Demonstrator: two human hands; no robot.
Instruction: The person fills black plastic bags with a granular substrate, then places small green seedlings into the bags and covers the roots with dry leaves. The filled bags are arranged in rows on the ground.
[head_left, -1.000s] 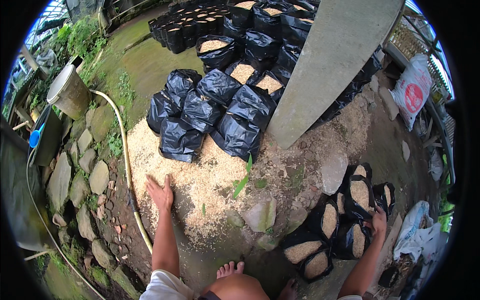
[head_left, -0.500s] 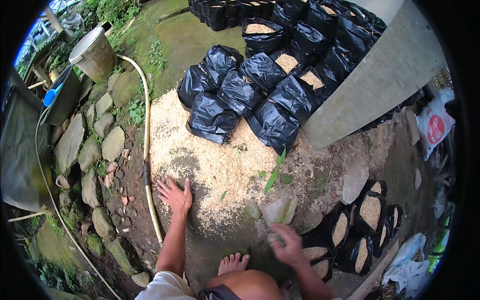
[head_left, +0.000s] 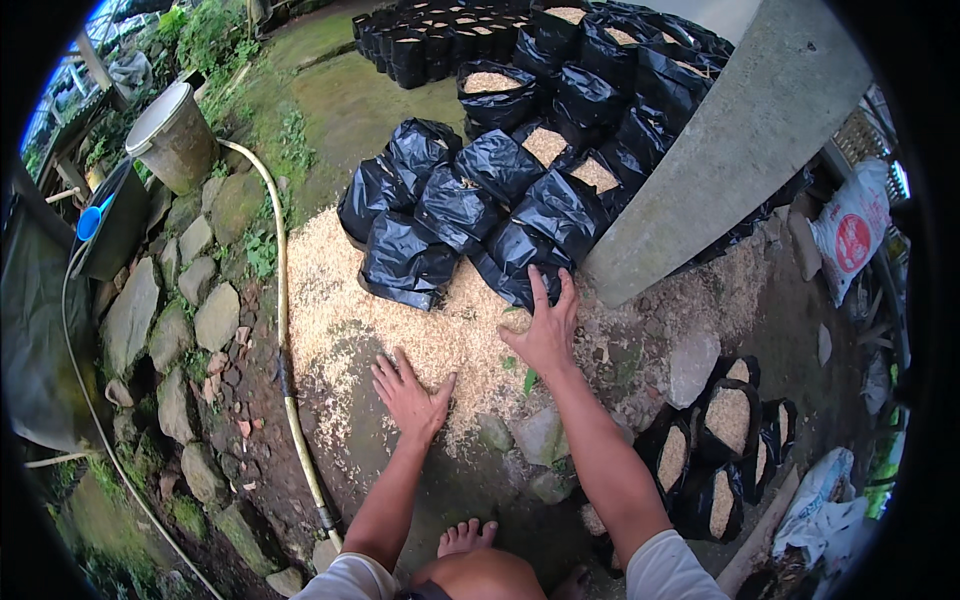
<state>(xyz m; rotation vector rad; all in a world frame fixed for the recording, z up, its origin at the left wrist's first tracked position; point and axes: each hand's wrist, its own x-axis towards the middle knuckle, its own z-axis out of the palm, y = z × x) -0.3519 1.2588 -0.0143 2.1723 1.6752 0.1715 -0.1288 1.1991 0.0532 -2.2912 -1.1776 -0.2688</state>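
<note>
- I find the left hand [head_left: 410, 403] released, palm down, fingers spread at the near edge of the pale husk heap [head_left: 340, 290]; I cannot tell how firmly it presses.
- I record the right hand [head_left: 548, 338] unclenched, thumb and fingers wide apart, fingertips at the lower front of a black bag [head_left: 515, 253].
- That bag sits at the near right of several folded-over bags [head_left: 456, 208], on the heap's far side, beside a concrete post [head_left: 730, 165].
- Behind these I note open bags filled with husk [head_left: 495, 100].
- Right of the right forearm stand smaller filled bags [head_left: 728, 420].
- Left of the heap runs a yellowish hose [head_left: 283, 310]; rough stones [head_left: 133, 318] and a bucket [head_left: 182, 150] lie beyond.
</note>
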